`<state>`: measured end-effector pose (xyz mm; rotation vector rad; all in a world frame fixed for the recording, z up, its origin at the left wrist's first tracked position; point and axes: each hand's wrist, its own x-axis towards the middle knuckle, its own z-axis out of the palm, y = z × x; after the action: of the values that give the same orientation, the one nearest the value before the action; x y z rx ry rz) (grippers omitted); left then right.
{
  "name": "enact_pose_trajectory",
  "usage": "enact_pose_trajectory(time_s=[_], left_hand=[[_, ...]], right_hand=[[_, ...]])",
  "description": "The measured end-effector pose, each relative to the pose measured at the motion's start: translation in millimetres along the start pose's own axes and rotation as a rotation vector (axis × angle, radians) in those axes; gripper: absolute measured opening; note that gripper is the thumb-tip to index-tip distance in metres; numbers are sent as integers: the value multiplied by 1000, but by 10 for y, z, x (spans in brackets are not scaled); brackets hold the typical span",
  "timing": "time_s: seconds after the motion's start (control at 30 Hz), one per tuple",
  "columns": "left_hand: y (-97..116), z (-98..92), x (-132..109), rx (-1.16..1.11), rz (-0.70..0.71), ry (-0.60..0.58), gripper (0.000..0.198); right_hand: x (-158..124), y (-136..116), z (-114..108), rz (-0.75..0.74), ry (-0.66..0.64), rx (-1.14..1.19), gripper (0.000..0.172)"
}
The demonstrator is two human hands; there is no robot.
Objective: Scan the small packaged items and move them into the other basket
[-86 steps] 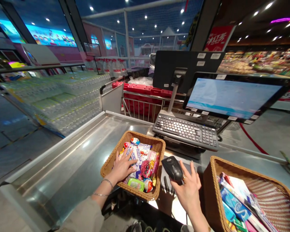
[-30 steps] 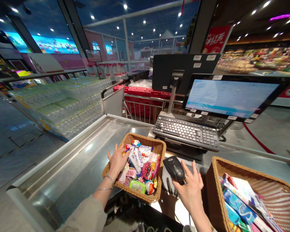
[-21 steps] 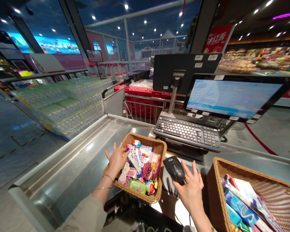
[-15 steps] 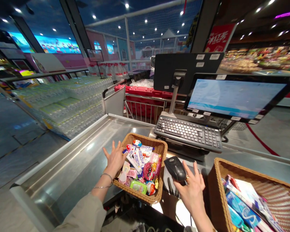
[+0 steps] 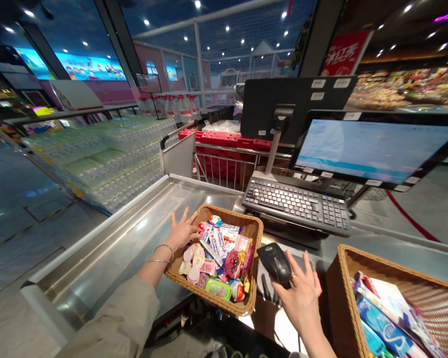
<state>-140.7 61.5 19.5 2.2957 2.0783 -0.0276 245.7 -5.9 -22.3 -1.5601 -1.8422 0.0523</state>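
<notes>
Well, shiny metal counter beside the basket, stacked bottles beyond.

left hand — at left rim of candy basket | right hand — holding black scanner

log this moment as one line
left hand: at left edge of basket | right hand: holding black scanner | second basket: further right | screen: lit

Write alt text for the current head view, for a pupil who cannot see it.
A person's right hand holds a black handheld scanner, while the left hand is at the left side of a wicker basket of small colourful packets, at a metal counter. A second basket stands to the right; a keyboard and lit screen are behind.
</notes>
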Motion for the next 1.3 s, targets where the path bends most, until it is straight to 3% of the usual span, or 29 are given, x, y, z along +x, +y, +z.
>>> enact_pose_trajectory(time_s=[0.2,0.6,1.03,1.3], left_hand=[[-60,27,189,16,80,-128,26],[-177,160,210,26,164,-159,43],[-257,237,59,-11,213,-44,33],[-162,63,-13,7,268,64,10]], right_hand=[[-11,-10,6,24,-35,-11,28],[-23,-18,51,32,-24,-25,28],[-35,-50,64,10,-12,-35,29],[-34,-85,29,15,7,-18,29]])
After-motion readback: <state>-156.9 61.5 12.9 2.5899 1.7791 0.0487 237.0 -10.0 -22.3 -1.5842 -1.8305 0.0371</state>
